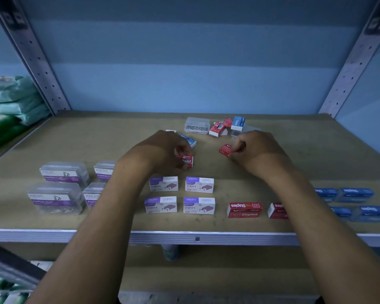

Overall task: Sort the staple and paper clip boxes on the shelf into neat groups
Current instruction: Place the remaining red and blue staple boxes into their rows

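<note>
Both arms reach in over the brown shelf (110, 137), and each hand has a small red box in its grip. The left hand (162, 150) has its fingers curled down around a red staple box (185, 160) with a barcode face showing, held just above the shelf board. The right hand (257, 145) pinches another red box (225, 149) between thumb and fingertips, tilted, a little off the shelf.

Along the front edge the sorted groups sit in rows. On the left stand four clear paper clip boxes (63, 174) with purple labels, two of them partly hidden by the left forearm. In the middle, four white and purple staple boxes (199, 184) form a tidy two-by-two block. To their right lie two red staple boxes (244, 209) side by side, the second one half covered by the right forearm. Farthest right are four blue staple boxes (355, 194), blurred at the picture's edge.

Towards the back an unsorted heap remains: a clear plastic box (196, 125), a few red boxes (216, 129) and an upright blue box (237, 123). Another blue box (190, 140) lies just behind the left hand.

Green packets (11, 99) are stacked on the neighbouring shelf at far left.
</note>
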Demonstrator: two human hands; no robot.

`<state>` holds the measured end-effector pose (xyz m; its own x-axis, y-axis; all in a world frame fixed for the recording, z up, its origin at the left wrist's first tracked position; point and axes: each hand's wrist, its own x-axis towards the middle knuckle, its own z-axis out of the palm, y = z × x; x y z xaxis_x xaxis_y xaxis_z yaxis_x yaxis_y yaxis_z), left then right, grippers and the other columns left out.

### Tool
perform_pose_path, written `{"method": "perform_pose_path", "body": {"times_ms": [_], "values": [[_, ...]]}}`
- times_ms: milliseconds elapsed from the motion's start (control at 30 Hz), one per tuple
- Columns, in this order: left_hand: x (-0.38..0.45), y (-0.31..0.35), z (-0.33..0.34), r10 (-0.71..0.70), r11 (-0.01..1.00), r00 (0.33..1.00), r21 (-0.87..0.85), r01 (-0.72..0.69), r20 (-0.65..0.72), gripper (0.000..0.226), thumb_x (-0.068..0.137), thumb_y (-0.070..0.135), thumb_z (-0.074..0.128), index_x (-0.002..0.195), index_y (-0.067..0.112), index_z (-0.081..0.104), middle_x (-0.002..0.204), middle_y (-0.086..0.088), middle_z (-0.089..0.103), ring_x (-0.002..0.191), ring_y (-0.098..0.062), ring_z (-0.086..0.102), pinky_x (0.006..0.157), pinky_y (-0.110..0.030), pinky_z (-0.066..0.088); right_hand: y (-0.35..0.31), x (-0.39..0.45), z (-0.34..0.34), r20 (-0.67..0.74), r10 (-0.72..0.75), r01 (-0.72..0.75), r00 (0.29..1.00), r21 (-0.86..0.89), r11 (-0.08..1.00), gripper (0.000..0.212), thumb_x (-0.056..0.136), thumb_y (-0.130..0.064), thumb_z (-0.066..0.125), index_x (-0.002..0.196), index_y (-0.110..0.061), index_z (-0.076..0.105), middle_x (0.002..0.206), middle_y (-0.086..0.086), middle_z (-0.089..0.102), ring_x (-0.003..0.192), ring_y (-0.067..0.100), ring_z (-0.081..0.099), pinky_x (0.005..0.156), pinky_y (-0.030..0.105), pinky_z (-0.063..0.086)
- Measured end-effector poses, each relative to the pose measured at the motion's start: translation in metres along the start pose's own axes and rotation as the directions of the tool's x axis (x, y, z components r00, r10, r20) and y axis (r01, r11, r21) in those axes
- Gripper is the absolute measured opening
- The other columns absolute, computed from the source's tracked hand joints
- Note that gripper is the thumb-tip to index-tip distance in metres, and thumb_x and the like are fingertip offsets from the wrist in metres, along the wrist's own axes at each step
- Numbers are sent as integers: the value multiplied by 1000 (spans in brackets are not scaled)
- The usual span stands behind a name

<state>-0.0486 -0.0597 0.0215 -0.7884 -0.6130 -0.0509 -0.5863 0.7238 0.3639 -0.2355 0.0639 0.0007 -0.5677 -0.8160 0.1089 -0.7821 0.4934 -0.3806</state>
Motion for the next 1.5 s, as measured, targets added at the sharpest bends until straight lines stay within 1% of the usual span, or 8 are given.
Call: {"method": "perform_pose_path", "body": {"times_ms": [200,367,533,700,900,1100,1300,1500], "values": [[-6,1,-4,42,998,999,-42,-42,1,23,90,28,66,112,32,72,120,9,65,77,4,51,60,-2,32,3,-2,-1,13,5,-6,1000,75,997,13,88,-22,73,75,-26,72,82,-18,66,91,11,63,75,26,49],[-7,1,-5,22,1000,999,5,-22,-22,27,98,25,53,120,31,68,131,3,59,116,-13,51,76,-17,31,3,-5,-3,27,-20,15,999,182,983,16,78,-18,83,80,-30,73,95,-12,70,89,7,62,67,17,44],[-7,1,-6,10,1000,1000,16,-9,-25,28,98,25,51,121,32,67,134,1,56,118,-15,50,80,-18,32,4,-8,-2,34,-28,17,999,289,957,41,72,-4,83,98,-34,71,94,-8,69,79,3,61,61,15,41],[-8,1,-6,12,1000,1000,14,-12,-28,28,98,25,52,121,31,67,133,1,56,117,-14,51,81,-19,33,3,-9,-3,34,-37,24,999,333,943,45,79,-1,75,104,-38,69,87,-7,71,75,7,63,63,22,45],[-8,-1,-6,14,1000,999,3,-14,-38,27,97,25,55,119,30,68,129,3,60,104,-10,53,80,-18,34,7,-12,-8,65,-43,18,997,341,940,39,80,-5,77,103,-36,72,87,-11,72,80,5,67,66,20,46],[-8,-8,-6,24,999,995,-41,-28,-93,28,89,19,63,114,29,71,120,9,64,86,0,53,71,-9,34,9,-15,-13,39,-34,19,999,334,942,16,86,-40,72,102,-39,73,92,-17,70,81,-6,62,63,16,39],[-7,-7,-2,44,995,991,-82,-54,-124,25,86,17,68,109,28,73,113,9,66,76,7,54,58,1,34,6,-14,-5,32,-70,58,997,275,960,13,86,-30,76,98,-34,76,92,-15,72,83,-2,65,67,13,44],[-6,-2,-2,15,998,991,-66,-24,-131,26,90,13,65,111,26,74,121,2,64,91,-5,51,72,-15,38,7,-17,-9,-11,-92,92,996,243,966,11,85,-22,75,87,-33,78,82,-15,73,75,-5,65,60,2,42]]}}
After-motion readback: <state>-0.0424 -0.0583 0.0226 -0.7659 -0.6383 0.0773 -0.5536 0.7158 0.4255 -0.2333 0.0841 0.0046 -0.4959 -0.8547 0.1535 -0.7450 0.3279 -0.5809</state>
